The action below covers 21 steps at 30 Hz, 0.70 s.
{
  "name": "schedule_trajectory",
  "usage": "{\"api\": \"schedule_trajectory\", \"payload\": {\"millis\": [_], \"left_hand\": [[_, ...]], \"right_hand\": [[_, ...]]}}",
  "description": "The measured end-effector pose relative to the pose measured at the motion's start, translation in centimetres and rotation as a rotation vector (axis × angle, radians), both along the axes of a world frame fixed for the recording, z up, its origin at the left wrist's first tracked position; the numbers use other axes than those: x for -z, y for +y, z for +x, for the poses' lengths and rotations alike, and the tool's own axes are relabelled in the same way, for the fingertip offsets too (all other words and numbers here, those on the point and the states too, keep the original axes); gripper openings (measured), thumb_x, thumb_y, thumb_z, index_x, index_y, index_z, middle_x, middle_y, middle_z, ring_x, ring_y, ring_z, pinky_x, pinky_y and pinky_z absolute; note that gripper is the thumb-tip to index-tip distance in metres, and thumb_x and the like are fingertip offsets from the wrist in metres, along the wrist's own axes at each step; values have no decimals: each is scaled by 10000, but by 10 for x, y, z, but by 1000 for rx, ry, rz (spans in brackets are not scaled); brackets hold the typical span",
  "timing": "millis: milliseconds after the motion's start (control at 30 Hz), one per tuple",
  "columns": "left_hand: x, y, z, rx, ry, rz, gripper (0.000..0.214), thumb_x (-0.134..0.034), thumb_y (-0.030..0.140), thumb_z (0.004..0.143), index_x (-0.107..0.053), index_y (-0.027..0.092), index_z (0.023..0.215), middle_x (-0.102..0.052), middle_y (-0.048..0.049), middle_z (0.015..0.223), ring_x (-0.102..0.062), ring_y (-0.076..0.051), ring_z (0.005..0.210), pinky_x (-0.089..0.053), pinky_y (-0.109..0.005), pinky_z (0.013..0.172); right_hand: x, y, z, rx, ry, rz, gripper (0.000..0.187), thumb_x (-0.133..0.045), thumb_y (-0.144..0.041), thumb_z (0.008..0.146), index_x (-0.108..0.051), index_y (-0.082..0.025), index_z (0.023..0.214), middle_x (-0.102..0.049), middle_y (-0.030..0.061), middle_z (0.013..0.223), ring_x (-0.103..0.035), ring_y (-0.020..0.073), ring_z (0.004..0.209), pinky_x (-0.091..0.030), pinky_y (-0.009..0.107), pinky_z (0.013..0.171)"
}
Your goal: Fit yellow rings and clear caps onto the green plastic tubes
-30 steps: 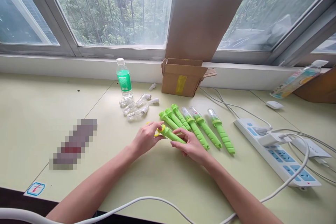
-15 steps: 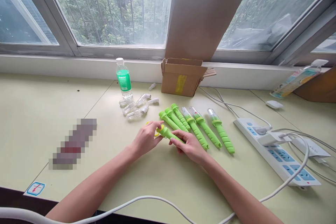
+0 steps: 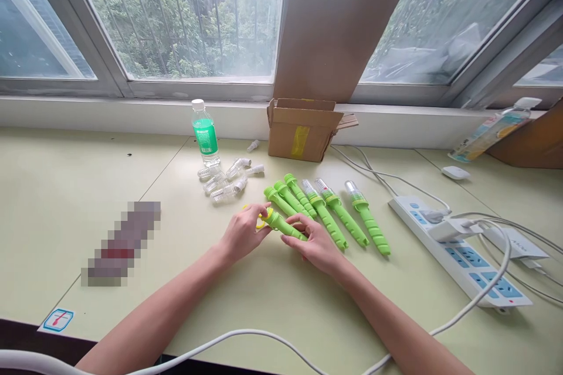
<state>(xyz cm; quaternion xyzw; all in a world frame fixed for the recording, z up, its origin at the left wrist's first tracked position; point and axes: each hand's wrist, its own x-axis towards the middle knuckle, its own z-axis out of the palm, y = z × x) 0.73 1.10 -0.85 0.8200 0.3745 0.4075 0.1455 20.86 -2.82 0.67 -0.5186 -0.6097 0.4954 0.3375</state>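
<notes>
Over the table, both of my hands are on one green ribbed plastic tube (image 3: pixel 284 225) that slants down to the right. My left hand (image 3: pixel 244 231) pinches at its upper end, where a thin yellow ring (image 3: pixel 260 222) shows by the fingertips. Thumb and fingers of my right hand (image 3: pixel 314 243) close round the lower part of the tube. Beyond them lie several more green tubes: some uncapped with bare threaded ends (image 3: pixel 295 190), others topped with a clear cap (image 3: pixel 352 190). Loose clear plastic caps (image 3: pixel 229 190) are scattered to the left of these.
A water bottle (image 3: pixel 206 137) stands behind the loose caps, beside an open cardboard box (image 3: pixel 299 135). On the right is a white power strip (image 3: pixel 457 258) with plugs and cables. A white cable (image 3: pixel 237 333) crosses the front. A blurred dark object (image 3: pixel 123 246) lies left.
The view has shifted slightly. Both hands keep hold of the same green tube, with hardly any visible movement of the fingers.
</notes>
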Motion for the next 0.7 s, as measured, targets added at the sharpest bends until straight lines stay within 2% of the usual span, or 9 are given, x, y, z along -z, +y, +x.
{"api": "schedule_trajectory", "payload": {"millis": [200,400,500,600,700], "left_hand": [[-1,3,-1,-2,-4,10,268,-693,277,778,-459,216,895,-680,-118,1130,-667,-255,1045,-586,-364,752],[-1,1,-1,-24,18,0,232,-674,203,788,-474,209,904,-693,-116,1091,-682,-250,1004,-588,-370,740],[0,0,-2,-24,12,15,220,-677,213,789,-481,210,891,-698,-111,1075,-684,-249,1000,-592,-362,724],[1,1,-2,-24,6,19,225,-689,241,783,-488,208,881,-696,-109,1086,-688,-246,988,-595,-363,736],[2,3,-2,-26,5,19,220,-692,243,781,-493,210,868,-701,-97,1076,-687,-245,995,-597,-360,739]], "right_hand": [[1,1,0,9,36,-9,284,-650,-488,788,-590,-261,947,-644,19,807,-505,115,460,-456,285,423],[2,1,1,4,13,19,296,-639,-485,798,-618,-249,976,-630,19,772,-520,130,490,-448,282,443],[-2,-1,0,3,-91,118,296,-602,-481,828,-645,-238,993,-645,24,776,-554,157,565,-470,300,524],[-5,-3,-1,13,-189,251,318,-561,-475,857,-669,-224,1020,-690,56,896,-613,223,756,-490,336,666],[-7,-4,-3,1,-213,288,331,-525,-471,880,-658,-218,1047,-696,60,930,-614,237,808,-483,338,707]]}}
